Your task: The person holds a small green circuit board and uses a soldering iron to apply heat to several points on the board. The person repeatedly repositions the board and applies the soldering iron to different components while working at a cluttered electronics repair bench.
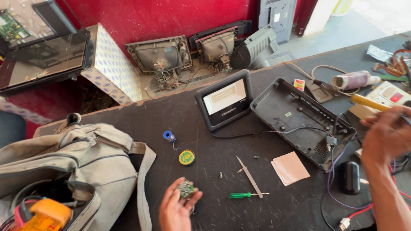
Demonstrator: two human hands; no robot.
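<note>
Nearest the viewer, the left hand (177, 209) lies palm up over the black workbench (205, 115), its fingers curled around a small tangled bundle of wire (186, 188); the bundle sits in the fingertips, just left of centre at the near edge. Beside it on the left stands a grey canvas bag (85, 158), open, with an orange meter (45, 216) inside. Just beyond the left hand lie a green-handled screwdriver (242, 195) and metal tweezers (249, 175), the tweezers' long axis running diagonally away to the upper left. A round green tin (186, 157) and a blue spool (169, 136) lie farther back. To the right, the right hand (387, 137) is raised and closed on a yellow-handled tool (370, 102), probably a soldering iron, though motion blur obscures the grip. This hand is well apart from the wire bundle. Between the hands lie a square of tan paper (290, 167) and an open grey casing (299, 122). A small floodlight (224, 99) stands behind. Open bench remains around the tweezers. Old picture tubes (160, 57) sit past the far edge.
</note>
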